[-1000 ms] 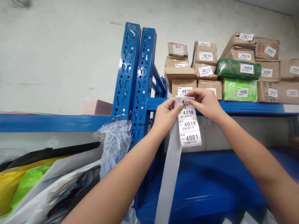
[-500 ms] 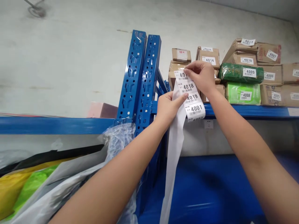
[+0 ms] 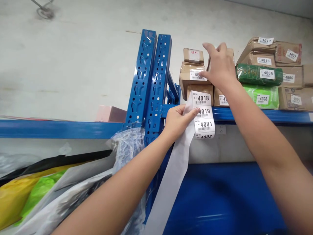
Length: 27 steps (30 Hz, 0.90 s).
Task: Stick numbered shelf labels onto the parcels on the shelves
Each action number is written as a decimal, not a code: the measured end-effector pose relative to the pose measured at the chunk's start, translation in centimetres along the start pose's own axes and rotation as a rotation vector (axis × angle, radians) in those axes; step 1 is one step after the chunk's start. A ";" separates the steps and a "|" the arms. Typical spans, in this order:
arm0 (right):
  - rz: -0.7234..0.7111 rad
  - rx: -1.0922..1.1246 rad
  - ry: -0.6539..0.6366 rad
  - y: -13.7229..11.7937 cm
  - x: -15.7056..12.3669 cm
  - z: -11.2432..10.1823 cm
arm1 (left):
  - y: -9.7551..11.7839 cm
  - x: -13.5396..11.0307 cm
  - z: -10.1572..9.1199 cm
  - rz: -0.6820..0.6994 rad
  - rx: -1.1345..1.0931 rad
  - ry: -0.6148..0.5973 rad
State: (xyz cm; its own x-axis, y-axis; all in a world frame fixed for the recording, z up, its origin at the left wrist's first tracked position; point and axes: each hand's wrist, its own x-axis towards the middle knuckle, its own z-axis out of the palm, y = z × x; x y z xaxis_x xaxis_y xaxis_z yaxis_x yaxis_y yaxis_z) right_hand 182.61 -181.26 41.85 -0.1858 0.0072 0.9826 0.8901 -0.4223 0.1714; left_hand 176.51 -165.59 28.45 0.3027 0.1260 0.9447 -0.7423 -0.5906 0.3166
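Labels [image 3: 203, 116] on their backing strip sit pinched between my left hand's [image 3: 177, 121] thumb and fingers, in front of the blue shelf edge [image 3: 256, 114], with numbers 4018, 4019, 4001 and 4002 showing and the bare strip [image 3: 171, 182] trailing down. Beyond, my right hand [image 3: 218, 67] reaches up with fingers spread, pressing one label [image 3: 197, 75] flat on a brown box [image 3: 192, 76] in the stack. Green parcels [image 3: 259, 85] lie just right of it.

L hand [image 3: 176, 120] pinching; R hand [image 3: 218, 67] raised, pressing.
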 end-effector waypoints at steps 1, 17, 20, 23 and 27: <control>-0.064 -0.003 0.002 -0.1 0.0 -0.1 | 0.0 0.0 0.0 0.005 -0.002 0.000; -0.193 0.330 -0.264 2.4 -0.5 0.7 | 0.5 1.6 -0.8 0.105 -0.010 0.021; -0.191 0.468 -0.229 1.8 -2.2 -0.5 | 0.9 2.3 -1.5 0.113 0.009 -0.046; -0.200 0.533 -0.279 1.5 -4.0 -0.4 | 1.1 2.9 -1.2 0.131 -0.019 -0.096; -0.170 0.585 -0.198 1.5 -5.2 0.7 | 1.0 3.6 0.8 0.151 -0.175 0.083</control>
State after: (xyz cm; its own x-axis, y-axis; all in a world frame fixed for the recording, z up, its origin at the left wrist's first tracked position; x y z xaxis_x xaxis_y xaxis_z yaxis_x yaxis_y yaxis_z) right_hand 185.23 -181.31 37.11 -0.3132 0.2218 0.9234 0.9456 0.1632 0.2816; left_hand 177.33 -166.41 32.10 0.1358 0.1163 0.9839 -0.8697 -0.4617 0.1747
